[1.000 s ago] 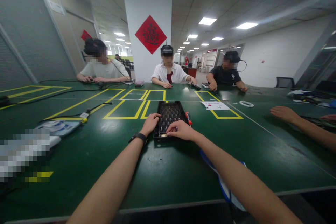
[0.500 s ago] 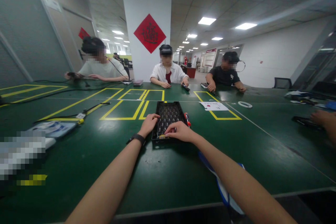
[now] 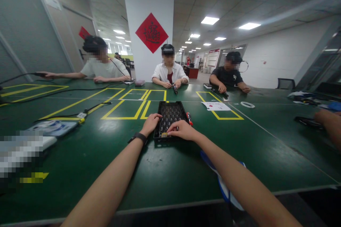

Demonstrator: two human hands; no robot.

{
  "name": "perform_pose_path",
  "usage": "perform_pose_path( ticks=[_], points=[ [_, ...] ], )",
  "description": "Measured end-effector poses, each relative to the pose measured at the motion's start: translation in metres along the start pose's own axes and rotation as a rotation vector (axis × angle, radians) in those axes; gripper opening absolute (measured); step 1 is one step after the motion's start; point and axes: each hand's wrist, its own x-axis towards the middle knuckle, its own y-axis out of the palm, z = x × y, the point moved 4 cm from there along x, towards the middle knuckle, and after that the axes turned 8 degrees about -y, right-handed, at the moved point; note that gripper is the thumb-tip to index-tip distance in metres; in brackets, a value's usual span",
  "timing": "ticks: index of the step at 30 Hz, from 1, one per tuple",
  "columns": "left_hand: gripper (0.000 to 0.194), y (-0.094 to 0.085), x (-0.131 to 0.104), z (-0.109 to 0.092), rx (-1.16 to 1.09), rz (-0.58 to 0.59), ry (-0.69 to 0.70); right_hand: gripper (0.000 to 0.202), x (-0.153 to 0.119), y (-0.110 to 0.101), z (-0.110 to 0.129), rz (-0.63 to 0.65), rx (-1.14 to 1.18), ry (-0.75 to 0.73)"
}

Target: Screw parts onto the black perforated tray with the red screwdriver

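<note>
A black rectangular tray [image 3: 174,104] with rows of small pockets lies on the green table in front of me. My left hand [image 3: 151,124], with a dark band at the wrist, grips the tray's left rim, its fingertips bent over the edge. Over the near end of the tray, my right hand [image 3: 182,130] is closed in a pinch. A small yellowish piece [image 3: 164,135] sits in the tray's near corner, right at those fingertips. Whatever the fingers hold is too small to make out. Beside the tray's right edge lies a red-and-black tool [image 3: 189,119], partly hidden.
Yellow tape marks [image 3: 119,117] cross the green table [image 3: 106,156]. A paper sheet [image 3: 216,106] and a white ring [image 3: 247,104] lie to the right. Blue-and-white material [image 3: 223,184] hangs at the near edge under my right arm. Several people work around the table.
My hands and the tray stay nearly in place; my right fingers shift slightly at the yellowish piece. Across the table, one person's arm stretches left, and another's hands come together on a dark tool.
</note>
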Motion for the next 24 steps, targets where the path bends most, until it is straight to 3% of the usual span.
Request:
perform_pose_path(
  ticks=[8,24],
  points=[
    [0.032,0.0003,-0.0022,0.0007,-0.017,0.016,-0.003,0.027,-0.0014,0.0006,0.0062,0.020,-0.037,-0.060],
    [0.032,-0.0015,-0.0027,-0.0029,0.025,0.014,0.022,0.027,-0.0007,0.0021,0.0043,0.020,-0.041,-0.032]
  ],
)
